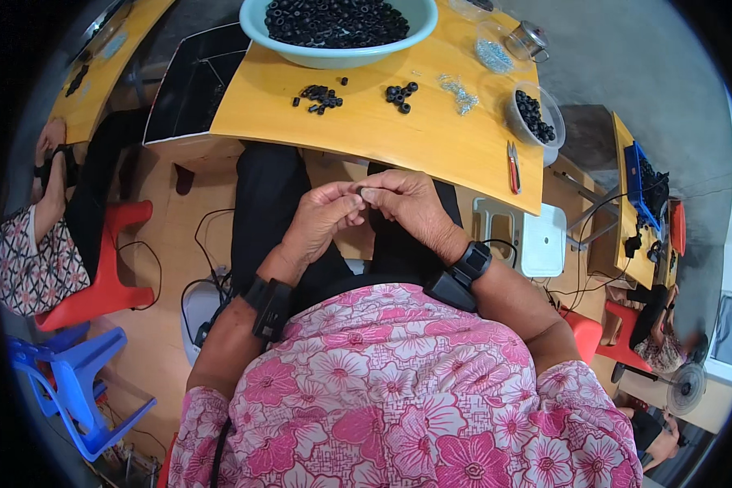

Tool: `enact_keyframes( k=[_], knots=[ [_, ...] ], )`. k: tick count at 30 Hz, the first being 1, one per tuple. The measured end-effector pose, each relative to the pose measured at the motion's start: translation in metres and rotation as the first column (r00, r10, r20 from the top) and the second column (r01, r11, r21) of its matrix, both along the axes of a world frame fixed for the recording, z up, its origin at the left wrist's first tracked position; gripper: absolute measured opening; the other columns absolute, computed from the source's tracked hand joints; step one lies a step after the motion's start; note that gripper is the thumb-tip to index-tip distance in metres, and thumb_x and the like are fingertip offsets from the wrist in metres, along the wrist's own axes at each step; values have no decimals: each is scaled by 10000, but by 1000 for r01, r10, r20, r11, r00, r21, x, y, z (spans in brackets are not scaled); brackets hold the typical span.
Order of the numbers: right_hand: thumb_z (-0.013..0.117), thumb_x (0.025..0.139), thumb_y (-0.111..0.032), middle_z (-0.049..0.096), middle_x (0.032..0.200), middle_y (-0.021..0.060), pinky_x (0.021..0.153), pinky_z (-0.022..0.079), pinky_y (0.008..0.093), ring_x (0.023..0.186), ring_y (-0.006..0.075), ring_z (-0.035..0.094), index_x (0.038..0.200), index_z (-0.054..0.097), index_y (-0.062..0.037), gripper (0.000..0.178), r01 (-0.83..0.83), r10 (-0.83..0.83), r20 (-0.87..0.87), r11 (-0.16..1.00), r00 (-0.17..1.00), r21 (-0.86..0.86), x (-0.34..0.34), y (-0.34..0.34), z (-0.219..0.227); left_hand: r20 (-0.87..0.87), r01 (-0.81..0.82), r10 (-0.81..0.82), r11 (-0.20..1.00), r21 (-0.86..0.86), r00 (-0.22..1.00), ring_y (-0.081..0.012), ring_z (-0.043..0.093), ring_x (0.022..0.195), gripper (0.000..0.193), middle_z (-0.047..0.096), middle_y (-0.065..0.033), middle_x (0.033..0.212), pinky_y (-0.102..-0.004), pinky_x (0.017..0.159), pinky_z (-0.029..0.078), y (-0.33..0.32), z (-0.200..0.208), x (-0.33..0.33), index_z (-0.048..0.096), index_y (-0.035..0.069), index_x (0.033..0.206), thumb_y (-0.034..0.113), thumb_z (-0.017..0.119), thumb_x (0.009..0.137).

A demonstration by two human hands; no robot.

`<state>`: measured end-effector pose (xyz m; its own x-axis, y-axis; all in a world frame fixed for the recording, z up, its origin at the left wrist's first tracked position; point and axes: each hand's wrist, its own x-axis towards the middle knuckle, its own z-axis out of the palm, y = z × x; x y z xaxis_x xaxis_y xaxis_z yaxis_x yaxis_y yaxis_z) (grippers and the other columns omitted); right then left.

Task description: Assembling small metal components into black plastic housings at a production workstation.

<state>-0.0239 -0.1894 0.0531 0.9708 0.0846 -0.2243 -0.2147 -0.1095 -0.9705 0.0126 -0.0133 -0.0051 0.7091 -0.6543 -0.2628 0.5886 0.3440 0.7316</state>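
Note:
My left hand [324, 215] and my right hand [407, 200] meet above my lap, just short of the table's near edge. Between their pinched fingertips sits a small dark piece [359, 190]; the fingers cover most of it, so its shape is hard to tell. On the yellow table [256, 102] ahead lie a loose heap of small black cylindrical parts [320, 98] and a smaller group of round black parts [400, 96]. To their right is a scatter of small shiny metal pieces [460, 94]. Red-handled snips [513, 169] rest near the right end.
A pale blue basin [337, 55] full of black parts stands at the back. Clear plastic tubs hold black parts [534, 115] and metal pieces [494, 56], beside a metal cup [529, 39]. A black panel [189, 85] adjoins the table's left. Other people sit on both sides.

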Motion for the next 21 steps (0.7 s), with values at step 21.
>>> enact_keyframes(
  k=[21],
  knots=[
    [694,788,-24,640,810,55,690,472,237,749,113,589,1030,674,-36,243,6,89,401,973,912,-229,1,4,0,-77,66,-85,973,-222,993,-87,544,765,221,578,-5,896,-289,771,506,3,-10,2,557,58,1146,164,532,954]
  ],
)
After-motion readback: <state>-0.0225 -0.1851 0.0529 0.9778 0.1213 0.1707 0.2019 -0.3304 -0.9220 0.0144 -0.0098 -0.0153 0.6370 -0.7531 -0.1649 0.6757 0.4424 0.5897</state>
